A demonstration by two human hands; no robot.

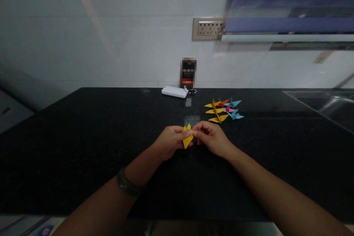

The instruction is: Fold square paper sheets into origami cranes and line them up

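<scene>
Between my two hands is a small piece of folded yellow paper (187,142), with pointed tips at its top and bottom. My left hand (172,140) pinches it from the left, thumb across its front. At its right edge, my right hand (212,137) grips a corner between thumb and fingertips. Just beyond my right hand, several finished paper cranes stand in rows on the counter: yellow cranes (218,118) on the left, a red crane (223,102) and a pink crane (229,109) in the middle, and blue cranes (235,115) on the right.
The black countertop (83,147) runs up to a pale tiled wall. A white power bank (174,92) lies by the wall, near a blurred-out phone-like object (188,73) leaning upright. A socket panel (208,28) is on the wall. The sink's edge (318,108) is at right.
</scene>
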